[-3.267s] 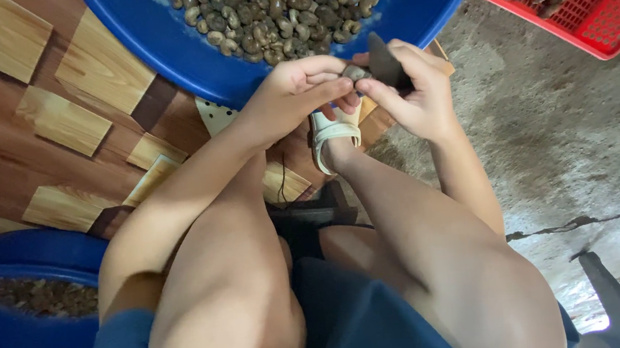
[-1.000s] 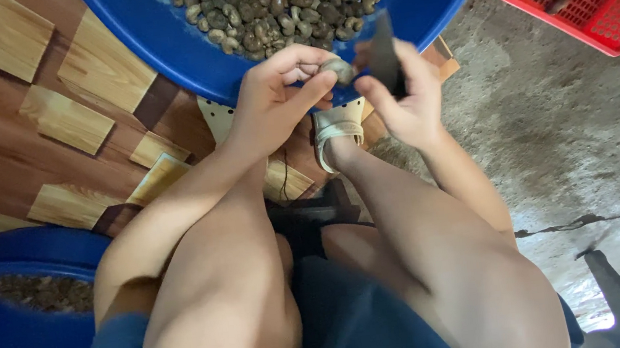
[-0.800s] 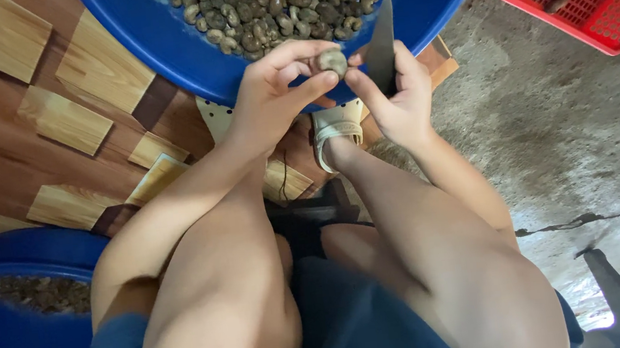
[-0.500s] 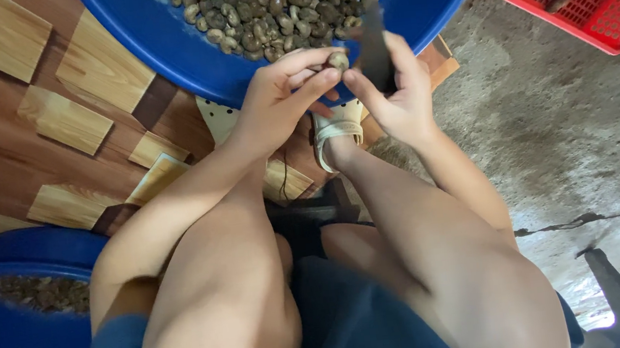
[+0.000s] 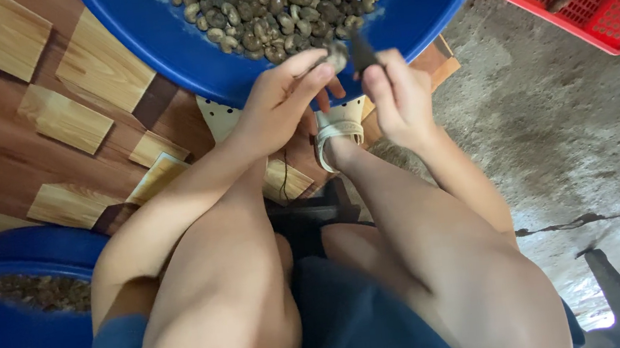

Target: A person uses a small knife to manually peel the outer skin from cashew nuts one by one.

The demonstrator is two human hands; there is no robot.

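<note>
Left hand [image 5: 277, 104]: fingers pinch a small nut [image 5: 335, 55] just over the near rim of the blue tub [image 5: 158, 40]. Right hand [image 5: 397, 96]: fingers clenched on a dark blade [image 5: 361, 51], touching the nut. Red basket [image 5: 615, 8] well apart.

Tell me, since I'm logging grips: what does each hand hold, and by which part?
The left hand pinches a cashew nut at its sides with its fingertips. The right hand grips a dark knife by its lower end.
</note>
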